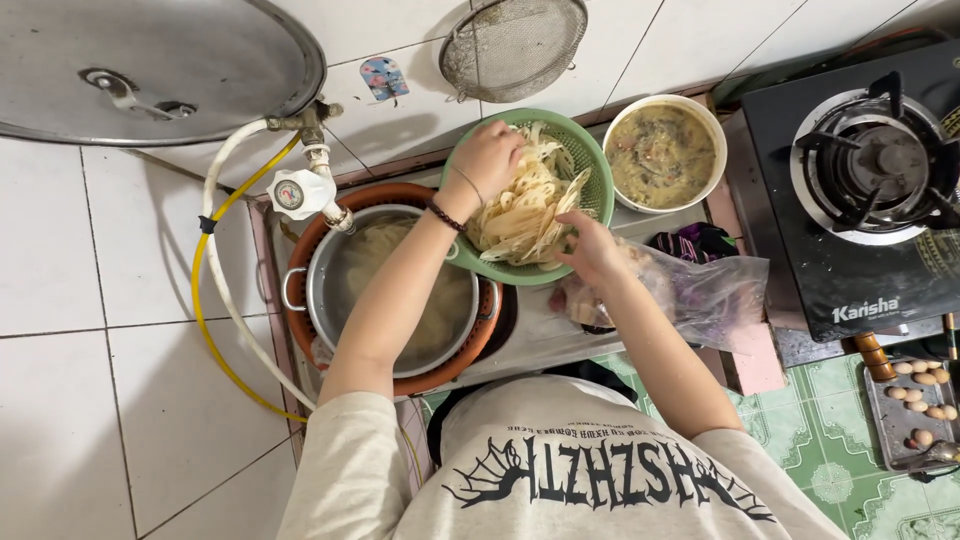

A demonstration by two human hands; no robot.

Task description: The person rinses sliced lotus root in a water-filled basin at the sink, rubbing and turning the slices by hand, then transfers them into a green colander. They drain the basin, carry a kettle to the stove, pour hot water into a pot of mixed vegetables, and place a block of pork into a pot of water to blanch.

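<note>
Okay, quick pass on what I see from the head view.
left hand: my left hand point(487, 157) is down in the green colander point(592, 165), fingers curled together on the pale strips point(525, 205), at the colander's far left side.
right hand: my right hand point(590, 247) is at the colander's near right rim, fingers bent against the strips and the rim; I cannot tell whether it clamps anything.
colander: centre of the scene, tilted, its near left edge over the metal pot point(345, 290); heaped with the pale cut strips.
metal pot: left of centre, sits inside an orange-brown basin point(425, 380); cloudy water inside, my left forearm crosses above it.
wrist: dark bead bracelet point(446, 217) on my left wrist.
plastic bag: clear plastic bag point(715, 295) lies just right of my right hand, on the desk point(545, 335).
bowl: white bowl point(665, 152) of brownish mix, far right of the colander, just beside it.
stove: black gas stove point(860, 200) at the far right, burner bare.
tray: small tray of pale round pieces point(915, 405) at the near right.
wall side: big metal lid point(150, 70) far left; wire strainer point(513, 45) hanging far centre.
hose: white and yellow hoses point(215, 290) with a gauge point(290, 193) run left of the pot.
</note>
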